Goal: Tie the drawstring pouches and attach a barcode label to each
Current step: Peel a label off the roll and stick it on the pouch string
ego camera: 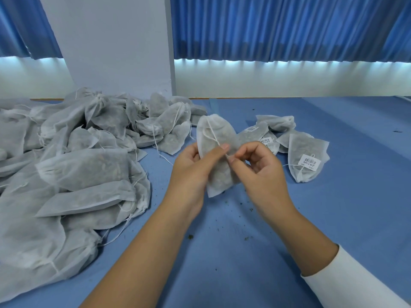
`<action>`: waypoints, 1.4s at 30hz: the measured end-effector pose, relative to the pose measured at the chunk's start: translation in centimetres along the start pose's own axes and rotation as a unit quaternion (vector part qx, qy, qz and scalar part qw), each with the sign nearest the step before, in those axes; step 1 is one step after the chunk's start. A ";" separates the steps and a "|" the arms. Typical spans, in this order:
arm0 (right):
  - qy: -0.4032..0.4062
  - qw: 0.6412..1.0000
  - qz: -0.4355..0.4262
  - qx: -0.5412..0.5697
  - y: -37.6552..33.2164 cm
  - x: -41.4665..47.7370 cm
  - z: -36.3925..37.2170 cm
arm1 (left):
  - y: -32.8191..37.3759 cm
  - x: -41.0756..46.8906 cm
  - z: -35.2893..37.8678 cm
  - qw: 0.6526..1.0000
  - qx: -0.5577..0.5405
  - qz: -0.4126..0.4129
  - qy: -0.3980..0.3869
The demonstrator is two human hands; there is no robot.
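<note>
Fingers (194, 151) of left hand (191, 170) grip one pouch (224, 130), right hand (264, 174) pinches drawstring (213, 136); three labels (310, 162) nearby.

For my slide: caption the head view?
Left hand holds a pouch, right hand pinches its drawstring, between pouch pile and labelled pouches.

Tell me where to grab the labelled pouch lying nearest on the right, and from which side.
Probably best: take the labelled pouch by its narrow near end, coming from the near side. That end tapers towards the person, lies clear of the other pouches, and a grip there leaves the barcode label uncovered.
</note>
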State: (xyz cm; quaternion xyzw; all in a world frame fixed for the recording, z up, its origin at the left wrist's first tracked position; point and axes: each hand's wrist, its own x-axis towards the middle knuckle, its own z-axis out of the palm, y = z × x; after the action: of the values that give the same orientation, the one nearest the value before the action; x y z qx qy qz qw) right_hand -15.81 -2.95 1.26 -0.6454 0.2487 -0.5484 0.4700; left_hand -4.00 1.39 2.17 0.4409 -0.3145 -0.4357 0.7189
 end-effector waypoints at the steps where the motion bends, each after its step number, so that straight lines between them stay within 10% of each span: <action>1: -0.004 1.000 0.000 -0.001 0.1 0.0 0.0 | -0.3 0.0 -0.1 1.000 0.020 0.005 0.012; 19: -0.143 0.912 -0.038 -0.384 2.6 1.7 -2.6 | 1.4 3.6 -5.4 0.984 0.031 -0.061 0.165; 31: -0.246 0.894 -0.055 -0.369 3.2 1.9 -2.9 | -0.9 4.2 -4.1 0.990 0.111 -0.080 0.032; 42: -0.115 0.964 0.106 -0.215 4.7 2.4 -2.5 | -1.5 4.5 -4.6 0.988 0.093 -0.127 0.002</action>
State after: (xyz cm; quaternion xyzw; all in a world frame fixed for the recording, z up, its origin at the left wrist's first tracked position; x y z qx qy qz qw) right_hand -16.60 -7.86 -1.86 -0.7598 0.3717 -0.3514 0.4013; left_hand 1.21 -1.34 -0.79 0.5426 -0.2938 -0.4914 0.6146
